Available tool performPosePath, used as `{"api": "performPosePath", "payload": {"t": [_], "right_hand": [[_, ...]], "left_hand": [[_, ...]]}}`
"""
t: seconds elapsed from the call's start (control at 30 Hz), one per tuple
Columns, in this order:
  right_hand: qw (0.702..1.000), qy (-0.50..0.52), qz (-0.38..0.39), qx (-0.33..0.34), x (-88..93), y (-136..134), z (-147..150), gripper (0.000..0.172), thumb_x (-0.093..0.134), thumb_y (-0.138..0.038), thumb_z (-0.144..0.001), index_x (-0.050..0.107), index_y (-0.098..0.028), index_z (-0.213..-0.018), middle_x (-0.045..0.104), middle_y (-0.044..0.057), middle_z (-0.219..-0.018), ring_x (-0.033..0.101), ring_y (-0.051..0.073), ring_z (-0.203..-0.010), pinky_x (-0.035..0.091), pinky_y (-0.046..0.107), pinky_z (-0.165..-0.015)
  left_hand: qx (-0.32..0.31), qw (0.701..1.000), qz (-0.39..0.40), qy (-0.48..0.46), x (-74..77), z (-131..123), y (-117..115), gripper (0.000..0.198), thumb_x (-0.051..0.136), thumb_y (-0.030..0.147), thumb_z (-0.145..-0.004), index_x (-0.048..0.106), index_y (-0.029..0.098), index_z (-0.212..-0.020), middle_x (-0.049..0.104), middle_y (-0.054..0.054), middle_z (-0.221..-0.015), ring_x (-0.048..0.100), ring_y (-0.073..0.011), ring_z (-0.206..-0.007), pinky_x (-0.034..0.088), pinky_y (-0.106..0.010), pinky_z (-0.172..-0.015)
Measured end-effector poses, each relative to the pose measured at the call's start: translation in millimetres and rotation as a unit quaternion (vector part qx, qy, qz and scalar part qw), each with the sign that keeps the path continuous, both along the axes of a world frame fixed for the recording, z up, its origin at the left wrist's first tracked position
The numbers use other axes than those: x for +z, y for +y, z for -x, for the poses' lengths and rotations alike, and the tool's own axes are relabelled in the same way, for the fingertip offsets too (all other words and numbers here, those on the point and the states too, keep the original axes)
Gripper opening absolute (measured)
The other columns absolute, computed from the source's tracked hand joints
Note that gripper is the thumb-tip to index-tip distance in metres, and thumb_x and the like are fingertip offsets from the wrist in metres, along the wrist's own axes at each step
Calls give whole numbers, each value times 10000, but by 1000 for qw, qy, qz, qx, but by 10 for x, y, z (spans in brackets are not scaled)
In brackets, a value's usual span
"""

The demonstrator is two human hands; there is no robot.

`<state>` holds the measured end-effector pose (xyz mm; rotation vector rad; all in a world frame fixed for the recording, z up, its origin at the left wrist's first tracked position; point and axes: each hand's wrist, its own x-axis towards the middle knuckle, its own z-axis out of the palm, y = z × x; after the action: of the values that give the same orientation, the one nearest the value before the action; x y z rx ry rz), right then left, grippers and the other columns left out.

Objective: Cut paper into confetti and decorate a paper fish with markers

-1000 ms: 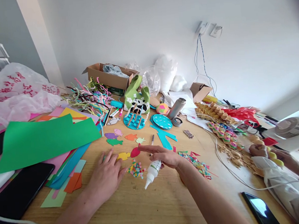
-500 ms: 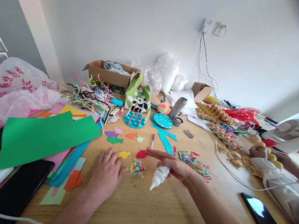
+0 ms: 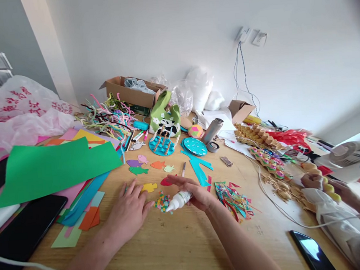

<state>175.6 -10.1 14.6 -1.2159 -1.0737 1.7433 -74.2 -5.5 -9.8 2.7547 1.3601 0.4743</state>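
Note:
My right hand (image 3: 195,193) grips a white glue bottle (image 3: 180,200), tilted with its nozzle pointing down and left over a small heap of coloured paper dots (image 3: 162,200). Flat on the table, my left hand (image 3: 132,205) has its fingers spread, the fingertips beside a yellow paper fish (image 3: 149,187). A red paper piece (image 3: 165,181) is partly hidden behind my right fingers. Farther back lie more paper fish: a green one (image 3: 138,170), a purple one (image 3: 133,163), an orange one (image 3: 158,165) and several others. A pen (image 3: 183,168) lies beyond my right hand.
Green card (image 3: 56,166) and coloured paper cover the left side, with a black tablet-like slab (image 3: 27,232). Paper scraps (image 3: 236,201) lie to the right. A flask (image 3: 213,131) and panda bag (image 3: 166,119) stand behind. Another person's hand (image 3: 311,181) and a phone (image 3: 312,249) are far right.
My right hand has moved left with the glue bottle, bringing the nozzle over the paper dots. Red scissor-like handles now show among the scraps. My left hand stays put.

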Motion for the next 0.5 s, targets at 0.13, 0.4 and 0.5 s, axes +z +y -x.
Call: {"api": "performPosePath", "payload": {"t": [0.13,0.4,0.5], "right_hand": [[996,78,-17,-47,40,-61,-63,488,585,-254,-725,672,-172,-1198,608,145,-1319,512,65,-489,278,170,-331],[963,228,-51,-131,-120,-268,-284,367,558,-253,-763,716,-134,-1072,727,145,-1042,335,54,-406,234,181,-310],[958,243,-66,-137,-122,-281,-301,388,547,-240,-739,721,-133,-1069,734,134,-1001,323,54,-405,238,179,-313]], "left_hand": [[-7,1000,10,-6,-5,10,11,397,390,420,-973,685,172,-1065,660,-110,-1141,450,-331,-1284,329,-538,-1074],[-2,1000,3,30,51,12,-18,396,380,390,-979,706,171,-1030,669,-123,-1112,464,-334,-1271,333,-539,-1069],[3,999,-1,52,91,-28,-91,398,405,387,-969,708,142,-1048,665,-162,-1126,468,-346,-1276,335,-547,-1070]]}}
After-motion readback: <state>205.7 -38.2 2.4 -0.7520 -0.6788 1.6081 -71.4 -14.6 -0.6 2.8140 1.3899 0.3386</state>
